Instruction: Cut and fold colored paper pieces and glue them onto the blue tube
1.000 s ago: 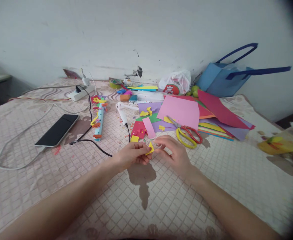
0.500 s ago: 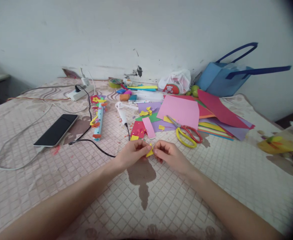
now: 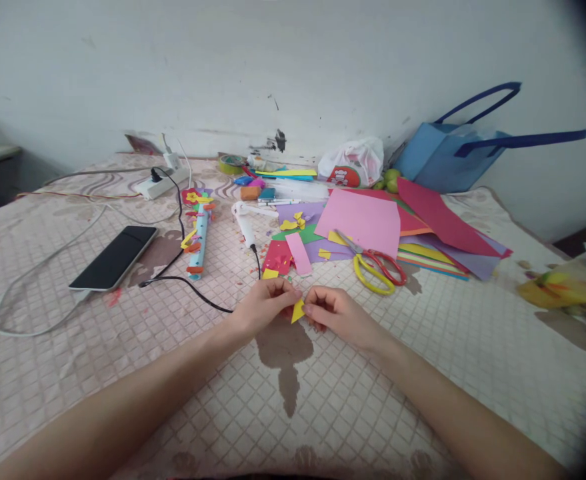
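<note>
The left hand [image 3: 267, 307] is pinching a small folded yellow piece [image 3: 297, 311] between thumb and fingers, and the right hand [image 3: 337, 312] is closing its thumb and fingertips narrowly on the piece's right edge. Both hands are working just above the cloth [image 3: 373, 407], near the middle of the table, with the piece's pointed corner facing the near side. Just beyond the left hand, a yellow square [image 3: 271, 274] is lying by a red sheet [image 3: 275, 255] and a pink strip [image 3: 299, 253]. Scissors [image 3: 375, 266] with one yellow and one red handle are resting to the right, their blades reaching onto a stack of coloured paper [image 3: 363, 217]. A white glue gun [image 3: 245, 227] is lying beyond the left hand, its black cord running towards the near side. Farther left, a decorated blue strip [image 3: 200, 239] is lying between the glue gun and a phone [image 3: 115, 259]. On the far right, a blue bag [image 3: 440, 157] is standing against the wall [image 3: 197, 73].
</note>
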The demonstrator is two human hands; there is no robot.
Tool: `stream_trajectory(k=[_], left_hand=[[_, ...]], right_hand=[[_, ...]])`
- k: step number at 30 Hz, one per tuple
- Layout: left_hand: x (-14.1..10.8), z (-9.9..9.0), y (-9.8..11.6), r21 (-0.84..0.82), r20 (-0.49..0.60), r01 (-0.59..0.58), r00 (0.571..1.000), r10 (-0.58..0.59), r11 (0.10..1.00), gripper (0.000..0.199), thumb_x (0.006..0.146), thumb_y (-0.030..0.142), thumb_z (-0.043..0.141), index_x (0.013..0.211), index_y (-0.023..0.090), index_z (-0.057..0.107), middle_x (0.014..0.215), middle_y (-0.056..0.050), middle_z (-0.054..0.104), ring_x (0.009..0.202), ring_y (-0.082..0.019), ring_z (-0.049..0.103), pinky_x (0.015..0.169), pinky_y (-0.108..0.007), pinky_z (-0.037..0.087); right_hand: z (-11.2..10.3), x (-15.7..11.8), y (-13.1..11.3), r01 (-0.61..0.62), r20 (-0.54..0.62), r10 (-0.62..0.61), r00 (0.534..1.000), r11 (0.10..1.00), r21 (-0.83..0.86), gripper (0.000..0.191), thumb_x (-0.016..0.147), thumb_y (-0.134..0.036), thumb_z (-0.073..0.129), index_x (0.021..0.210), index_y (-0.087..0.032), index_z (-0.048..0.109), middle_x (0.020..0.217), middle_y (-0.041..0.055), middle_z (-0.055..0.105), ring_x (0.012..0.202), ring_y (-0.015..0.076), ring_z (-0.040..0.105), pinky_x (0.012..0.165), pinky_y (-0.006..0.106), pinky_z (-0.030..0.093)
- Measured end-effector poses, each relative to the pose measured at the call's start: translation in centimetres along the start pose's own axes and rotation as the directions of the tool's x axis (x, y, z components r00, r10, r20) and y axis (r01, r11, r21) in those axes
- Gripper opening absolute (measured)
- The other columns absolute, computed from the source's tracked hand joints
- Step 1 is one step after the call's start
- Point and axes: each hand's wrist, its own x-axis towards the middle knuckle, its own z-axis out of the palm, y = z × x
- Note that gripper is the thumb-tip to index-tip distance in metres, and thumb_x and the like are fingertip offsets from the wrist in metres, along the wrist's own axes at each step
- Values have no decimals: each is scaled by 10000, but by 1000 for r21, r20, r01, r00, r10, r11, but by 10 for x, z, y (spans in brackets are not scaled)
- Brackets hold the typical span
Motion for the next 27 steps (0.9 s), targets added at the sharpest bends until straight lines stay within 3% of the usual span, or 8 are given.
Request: stream_trajectory(k=[4, 7, 12, 22, 27], left_hand=[[1, -1, -1, -93, 42, 62, 997, -58, 994, 298, 744, 415, 582, 656, 133, 542, 587, 11, 538, 552, -85, 496, 562, -217, 411], [1, -2, -1, -44, 94, 98, 991, -94, 994, 280, 715, 396, 625, 680, 129, 551, 576, 12, 544, 546, -88, 512, 578, -229, 429], [0, -2, 0, -4, 79, 82, 993, -82, 997, 231, 711, 337, 641, 659, 131, 551, 546, 13, 556, 505, -78, 507, 534, -203, 391], [0, -1, 0, -6, 84, 78, 993, -77, 997, 255, 716, 364, 638, 644, 138, 544, 545, 16, 559, 509, -82, 513, 535, -208, 390], [0, -3, -1, -12, 106, 77, 992, -76, 997, 258, 727, 363, 630, 643, 137, 538, 551, 13, 564, 508, -75, 502, 534, -202, 387]], right_hand=[[-2, 1, -2, 7, -28, -7, 1000, 1000, 10, 174, 803, -296, 533, 687, -172, 493, 582, -46, 476, 490, 71, 422, 473, 216, 343], [-4, 1, -4, 16, -63, -16, 998, 1000, 3, 203, 796, -326, 552, 681, -170, 493, 567, -53, 454, 484, 69, 420, 465, 214, 339], [-6, 0, -6, 11, -48, -9, 999, 999, 44, 260, 816, -408, 521, 722, -166, 516, 624, -26, 521, 497, 74, 464, 490, 225, 381], [-5, -1, -5, -1, -41, 2, 999, 1000, 23, 217, 795, -351, 560, 691, -169, 503, 589, -37, 505, 489, 70, 441, 473, 213, 367], [-9, 0, -2, 18, -29, -17, 999, 998, 63, 263, 851, -384, 479, 714, -164, 522, 645, -16, 542, 507, 75, 479, 497, 222, 388]])
